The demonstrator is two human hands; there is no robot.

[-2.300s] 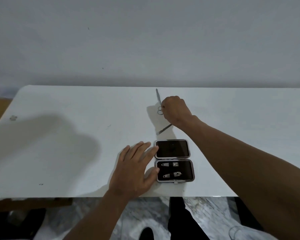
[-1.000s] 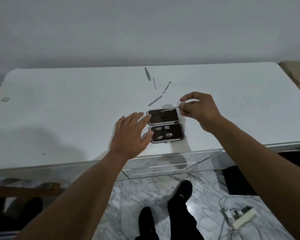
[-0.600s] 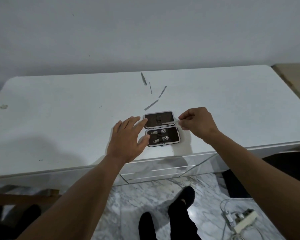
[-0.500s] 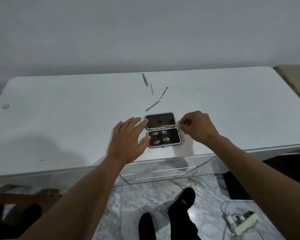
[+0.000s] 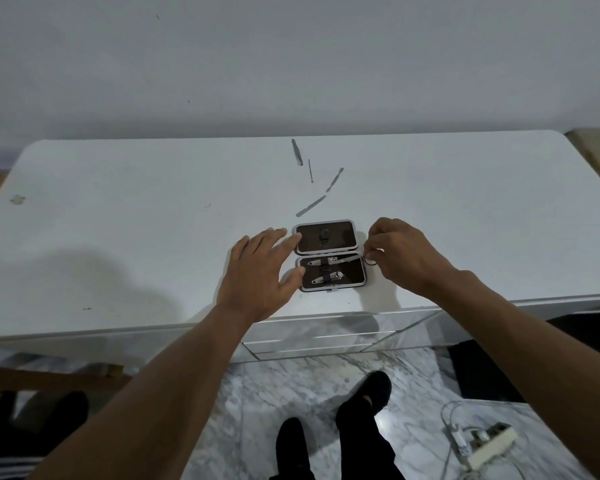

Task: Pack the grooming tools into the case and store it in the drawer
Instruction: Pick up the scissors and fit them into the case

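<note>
Left hand [image 5: 257,271]: lay flat, fingers spread, fingertips against the left edge of the open case [image 5: 329,255] near the bench [image 5: 118,237] front. Case: hinged open, lid away, tray nearer. Scissors [image 5: 352,259]: long axis left-right across the tray's upper slot (loops at the right rim). Right hand [image 5: 400,254]: nearer them, pinched on the loops, wrist raised. Four loose tools [image 5: 311,206] lay beyond.
</note>
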